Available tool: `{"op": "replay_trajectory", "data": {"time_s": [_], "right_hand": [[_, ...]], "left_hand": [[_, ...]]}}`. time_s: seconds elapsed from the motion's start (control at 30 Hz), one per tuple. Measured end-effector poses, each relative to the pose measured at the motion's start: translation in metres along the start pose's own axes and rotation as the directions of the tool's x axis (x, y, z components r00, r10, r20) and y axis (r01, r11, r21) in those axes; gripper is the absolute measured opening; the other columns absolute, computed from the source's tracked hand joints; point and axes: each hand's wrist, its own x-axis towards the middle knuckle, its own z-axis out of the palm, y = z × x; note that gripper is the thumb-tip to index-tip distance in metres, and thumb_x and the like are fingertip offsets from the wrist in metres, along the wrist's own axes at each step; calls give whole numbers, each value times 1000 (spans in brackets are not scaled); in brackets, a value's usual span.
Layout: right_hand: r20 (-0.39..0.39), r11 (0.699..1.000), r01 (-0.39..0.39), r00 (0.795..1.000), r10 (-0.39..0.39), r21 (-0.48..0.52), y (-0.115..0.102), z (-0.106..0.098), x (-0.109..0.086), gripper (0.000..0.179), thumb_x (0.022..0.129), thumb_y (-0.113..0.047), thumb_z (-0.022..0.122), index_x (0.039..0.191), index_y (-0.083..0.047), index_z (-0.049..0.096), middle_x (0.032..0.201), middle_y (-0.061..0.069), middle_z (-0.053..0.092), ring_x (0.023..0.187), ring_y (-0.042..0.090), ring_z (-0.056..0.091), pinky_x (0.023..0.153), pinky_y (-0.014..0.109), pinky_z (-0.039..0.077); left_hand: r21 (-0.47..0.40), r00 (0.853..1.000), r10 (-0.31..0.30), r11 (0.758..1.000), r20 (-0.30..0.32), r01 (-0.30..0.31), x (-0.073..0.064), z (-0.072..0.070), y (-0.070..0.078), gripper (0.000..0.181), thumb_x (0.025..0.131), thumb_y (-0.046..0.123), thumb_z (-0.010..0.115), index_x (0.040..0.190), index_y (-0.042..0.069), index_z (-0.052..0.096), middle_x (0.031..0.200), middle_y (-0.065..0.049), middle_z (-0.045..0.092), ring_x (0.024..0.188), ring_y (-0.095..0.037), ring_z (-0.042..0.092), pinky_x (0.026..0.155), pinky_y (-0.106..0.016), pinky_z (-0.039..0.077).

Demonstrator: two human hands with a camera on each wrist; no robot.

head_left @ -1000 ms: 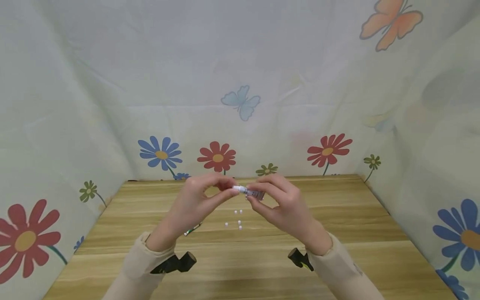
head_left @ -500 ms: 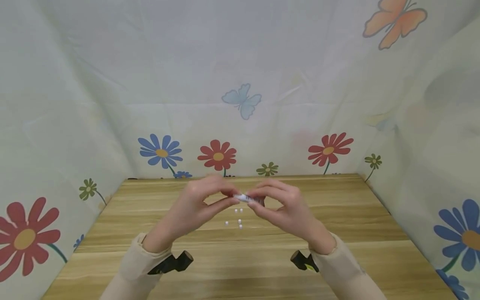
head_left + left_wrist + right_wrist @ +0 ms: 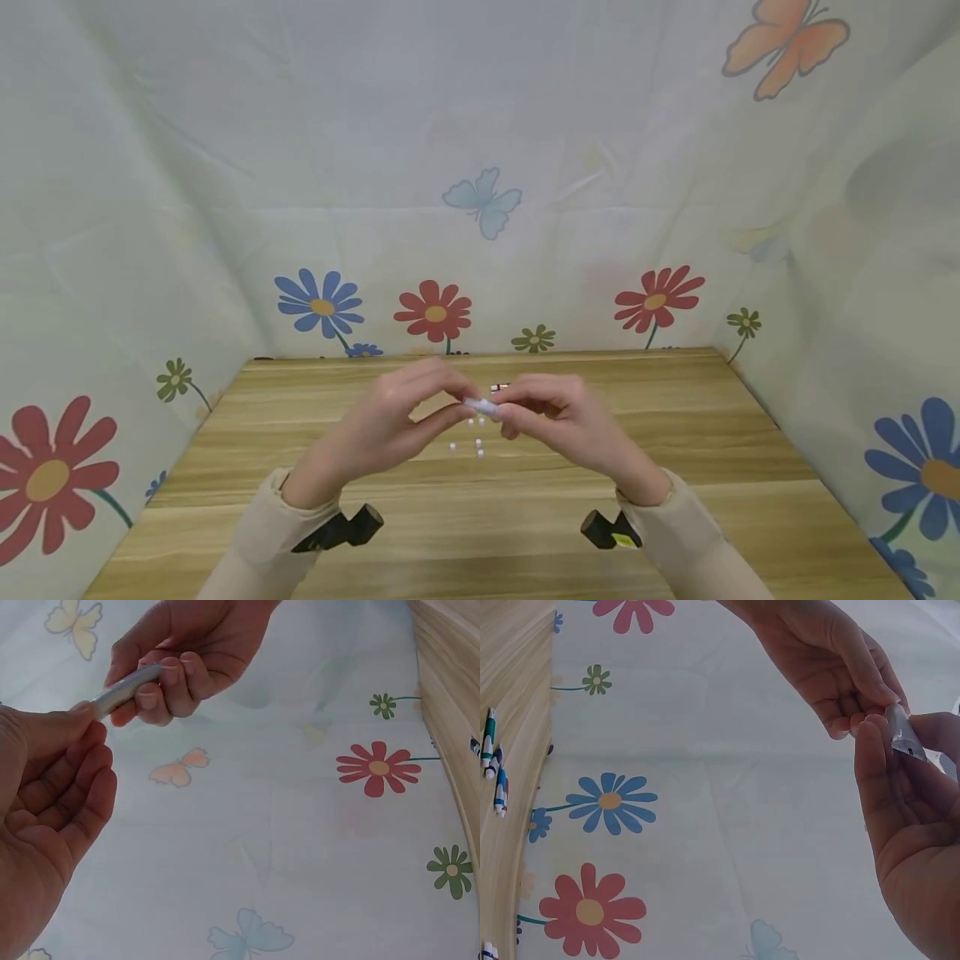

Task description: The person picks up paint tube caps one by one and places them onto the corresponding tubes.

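Note:
A small whitish tube (image 3: pixel 481 407) is held between my two hands above the table. My left hand (image 3: pixel 393 429) pinches its left end between thumb and fingertips. The other end is pinched by my right hand (image 3: pixel 570 421), so both hands nearly meet over it. The left wrist view shows a slim, pale silvery tube (image 3: pixel 126 690) crossing the gap between the hands. In the right wrist view the tube (image 3: pixel 904 735) looks translucent, widening to a flat end with a dark mark. Fingers cover much of it, and its exact kind is unclear.
Several tiny white pieces (image 3: pixel 478 443) lie on the wooden table (image 3: pixel 480 533) below the hands. A small red, dark and white item (image 3: pixel 499 387) lies behind them. The right wrist view shows a green pen (image 3: pixel 488 739) and a blue pen (image 3: pixel 500 791). Patterned cloth walls (image 3: pixel 480 108) surround the table.
The tube has come down slightly, and less of it shows between the hands. My right fingers have shifted along it towards the left hand. The red, dark and white item behind is now plainer.

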Motion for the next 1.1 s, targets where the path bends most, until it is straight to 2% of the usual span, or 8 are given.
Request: {"op": "replay_trajectory", "data": {"time_s": [0.2,0.37,0.47,0.57,0.67,0.77,0.97,1.1], "right_hand": [[-83,998,-50,995,48,-24,-2,3,-1,24,99,-3,62,122,0,68,101,8,73,77,19,68,70,34,58],[-184,982,94,975,-124,-163,0,6,-3,31,96,-11,70,125,-1,66,110,10,70,88,19,67,76,31,57],[-207,913,231,927,-311,-336,4,7,-4,31,95,-19,72,121,-2,68,114,13,67,95,21,67,82,29,56],[-172,815,323,877,-449,-481,8,9,-3,29,96,-19,71,118,0,70,119,16,64,101,25,67,87,27,55],[-116,739,379,846,-521,-557,12,12,-1,25,97,-14,69,116,2,70,119,18,63,101,27,67,86,26,55],[-77,688,402,829,-553,-604,14,13,0,22,98,-13,66,113,2,71,114,17,64,95,25,68,82,26,56],[-72,670,415,817,-572,-615,16,14,1,21,99,-14,65,108,3,72,105,14,67,89,23,68,80,25,56],[-117,704,400,818,-563,-587,17,13,0,20,98,-12,66,108,4,72,102,15,71,87,24,71,79,26,57]], "left_hand": [[-36,993,-92,995,-68,90,-2,2,-1,23,88,-1,75,109,8,68,99,2,68,92,-11,63,81,-32,56],[-61,973,-169,985,-159,161,-5,2,-4,28,85,-6,76,109,6,69,97,0,70,85,-14,64,79,-30,56],[-133,943,-283,956,-175,262,-6,0,-6,23,89,-4,73,109,6,69,96,0,71,85,-16,65,82,-29,56],[-209,895,-418,900,-158,383,-8,-4,-7,17,92,1,71,109,6,69,96,1,71,87,-18,66,83,-30,56],[-246,844,-522,840,-121,484,-9,-6,-7,15,94,9,72,109,8,69,97,0,70,88,-19,65,83,-31,56],[-260,815,-575,800,-72,541,-10,-4,-6,15,95,16,72,109,12,69,97,-1,70,88,-20,64,81,-32,55],[-298,824,-566,792,-27,533,-10,0,-6,12,95,15,72,107,12,69,97,0,69,86,-22,64,80,-33,55],[-298,833,-552,802,-39,518,-10,2,-5,12,94,14,73,106,12,69,96,1,69,88,-20,64,84,-33,55]]}}
